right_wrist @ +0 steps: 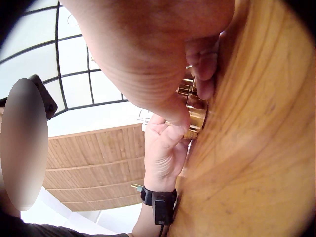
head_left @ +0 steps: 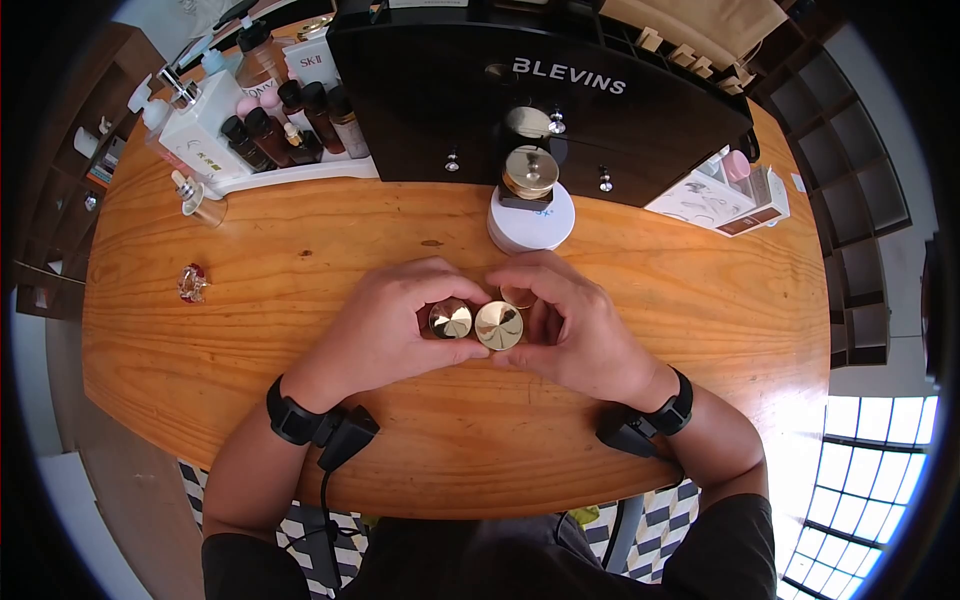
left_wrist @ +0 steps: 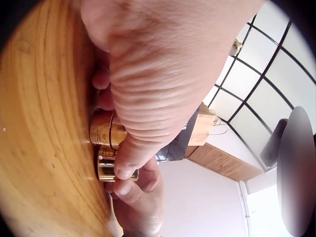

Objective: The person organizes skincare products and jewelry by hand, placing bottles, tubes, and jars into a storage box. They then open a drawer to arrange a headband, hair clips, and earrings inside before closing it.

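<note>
Two gold round-topped jars stand side by side on the wooden table in the head view: a left jar (head_left: pixel 450 319) and a middle jar (head_left: pixel 499 326). A third gold piece (head_left: pixel 517 297) shows partly behind them, inside the right hand's curve. My left hand (head_left: pixel 395 325) curls round the left jar, its thumb reaching the middle one. My right hand (head_left: pixel 585 325) curves thumb and fingers round the middle jar. Gold sides (left_wrist: pixel 102 129) show beneath the left hand in the left wrist view, and more gold (right_wrist: pixel 198 111) under the right hand in the right wrist view.
A black BLEVINS cabinet (head_left: pixel 430 110) stands at the back, with a gold-lidded jar (head_left: pixel 530 171) and a round white container (head_left: pixel 533 225) before it. Bottles in a white tray (head_left: pixel 300 173) are at the back left; a small red-and-clear object (head_left: pixel 193 284) lies left. A white box (head_left: pixel 705 200) stands right.
</note>
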`<state>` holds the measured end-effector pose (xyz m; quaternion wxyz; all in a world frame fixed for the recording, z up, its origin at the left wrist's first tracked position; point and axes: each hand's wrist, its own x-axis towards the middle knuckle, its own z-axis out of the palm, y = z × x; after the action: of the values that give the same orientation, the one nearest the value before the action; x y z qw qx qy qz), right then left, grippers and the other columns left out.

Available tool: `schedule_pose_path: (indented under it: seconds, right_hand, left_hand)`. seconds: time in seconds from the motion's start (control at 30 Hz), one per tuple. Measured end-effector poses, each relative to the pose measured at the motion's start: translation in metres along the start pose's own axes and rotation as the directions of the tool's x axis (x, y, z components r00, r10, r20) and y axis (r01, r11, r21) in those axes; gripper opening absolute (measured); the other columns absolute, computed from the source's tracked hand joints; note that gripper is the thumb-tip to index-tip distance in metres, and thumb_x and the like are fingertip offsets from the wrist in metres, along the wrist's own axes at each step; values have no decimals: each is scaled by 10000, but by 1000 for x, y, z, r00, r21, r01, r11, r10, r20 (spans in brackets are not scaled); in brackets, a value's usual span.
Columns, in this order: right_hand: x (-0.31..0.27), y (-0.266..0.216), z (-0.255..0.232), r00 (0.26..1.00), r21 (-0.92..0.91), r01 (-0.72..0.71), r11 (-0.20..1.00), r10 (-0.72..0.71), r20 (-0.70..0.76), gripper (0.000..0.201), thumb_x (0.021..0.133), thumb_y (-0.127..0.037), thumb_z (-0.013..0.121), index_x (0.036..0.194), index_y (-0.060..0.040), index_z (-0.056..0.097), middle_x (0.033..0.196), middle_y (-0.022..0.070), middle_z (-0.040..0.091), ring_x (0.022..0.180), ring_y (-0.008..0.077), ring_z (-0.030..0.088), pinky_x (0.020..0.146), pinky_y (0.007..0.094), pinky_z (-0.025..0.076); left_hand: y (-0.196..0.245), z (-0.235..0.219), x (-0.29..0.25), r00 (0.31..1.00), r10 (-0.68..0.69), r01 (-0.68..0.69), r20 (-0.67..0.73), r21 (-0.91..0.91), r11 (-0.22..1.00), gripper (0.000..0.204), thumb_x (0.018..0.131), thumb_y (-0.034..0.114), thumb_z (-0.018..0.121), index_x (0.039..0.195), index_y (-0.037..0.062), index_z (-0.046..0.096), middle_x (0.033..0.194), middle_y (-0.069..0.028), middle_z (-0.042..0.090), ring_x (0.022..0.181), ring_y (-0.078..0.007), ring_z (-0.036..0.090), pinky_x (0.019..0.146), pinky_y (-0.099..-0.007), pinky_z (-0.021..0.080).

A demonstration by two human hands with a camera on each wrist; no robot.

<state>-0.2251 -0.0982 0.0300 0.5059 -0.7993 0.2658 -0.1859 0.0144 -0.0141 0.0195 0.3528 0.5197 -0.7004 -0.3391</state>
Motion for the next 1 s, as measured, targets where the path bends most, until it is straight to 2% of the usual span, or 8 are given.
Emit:
schedule_pose_path:
  seconds: [0.17,0.33,0.5,0.57,0.77,0.83,0.9,1.0]
  right_hand:
    - [-1,-3,0,1000,-31,10,999,-10,7,620,749,21,906,1312,-70,665,1280,108,619,763,159,690,681,301,592]
    - [-3,-4,1,1000,-49,27,998,-27,0,593,745,28,904,1276,-75,661,1321,117,600,795,168,718,690,312,597]
    - [-5,-9,0,999,-129,30,991,-26,31,587,749,15,898,1278,-89,665,1383,146,560,813,228,731,715,347,614]
    - [-5,-9,1,999,-138,36,990,-31,40,569,757,13,889,1273,-88,671,1396,150,554,823,242,733,724,357,619]
    - [-6,-7,1,998,-165,65,984,-60,34,514,776,16,866,1250,-83,691,1436,155,543,863,273,745,745,374,628]
    - [-7,-8,1,997,-168,70,983,-66,26,509,777,18,864,1246,-82,692,1446,154,541,871,280,747,747,375,629]
    - [-6,-11,0,999,-146,15,989,-10,39,509,776,21,862,1243,-82,687,1456,158,539,874,289,747,750,377,629]
    - [-6,-8,1,999,-147,39,988,-35,30,515,776,20,862,1246,-82,677,1448,159,547,854,288,743,742,378,621]
  left_hand:
    - [3,-1,1,1000,0,0,6,12,1000,384,762,59,911,1111,44,751,1051,-84,731,914,-226,721,789,-324,569]
    - [2,-2,0,1000,-17,16,24,17,1000,409,754,60,913,1119,47,729,1089,-75,712,896,-213,706,786,-321,564]
    - [3,-7,0,1000,-18,18,12,13,1000,447,743,66,920,1133,56,701,1110,-53,683,838,-180,664,735,-303,540]
    - [6,-13,-1,997,-74,72,37,57,996,446,744,61,916,1132,59,696,1099,-41,674,804,-161,637,707,-302,524]
    - [6,-17,-1,994,-79,75,78,49,996,436,748,43,895,1126,57,678,1071,-31,665,777,-157,626,685,-301,514]
    - [4,-15,-2,995,-75,71,66,50,996,423,752,44,891,1116,57,674,1049,-33,666,761,-157,624,678,-300,513]
    - [3,-15,-2,996,-70,67,54,51,996,410,756,44,886,1105,57,671,1026,-36,667,745,-157,623,671,-299,512]
    - [4,-14,-2,996,-85,82,40,78,994,389,762,51,884,1085,60,669,967,-45,670,717,-157,620,662,-301,511]
